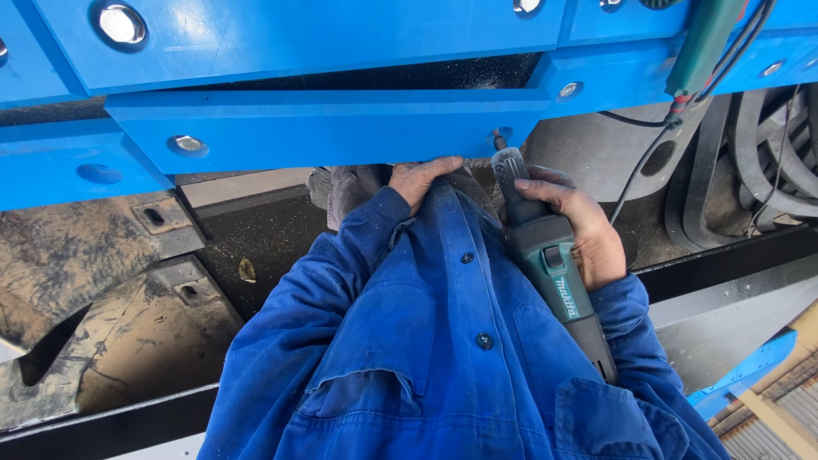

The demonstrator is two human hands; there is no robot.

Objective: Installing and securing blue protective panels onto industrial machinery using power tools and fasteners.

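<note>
Big blue metal beams (324, 128) fill the top of the view, held together with shiny round bolts (120, 24). Under them sits dirty, rusty brown metal (94, 281) on the left and some black rubber belts (771, 162) on the right. White dust lies on the dark floor part below the beams.

A person in a blue work jacket (426, 358) leans in close under the beam. The right hand (575, 226) is wrapped tight around a small green and black power grinder (545, 255). The grinder points up, and its thin tip (497, 140) sits right at a small hole in the bottom edge of the blue beam. A green cable part (703, 43) and thin black wires hang down on the right, near the grinder but not touching it.

The left hand (426, 177) rests on the bottom edge of the beam, just beside the hole. Its fingers are bent over the edge, and it holds no tool. A grey glove or cloth (345, 192) lies just to the left of that hand.

It looks like the grinding step is going on now, with the tip working at the hole. The dust around says some metal or paint is already ground off. The next move needs a steady right hand, so the tip stays in the hole and does not slip and scratch the blue paint. The left hand should stay clear of the spinning tip
</note>
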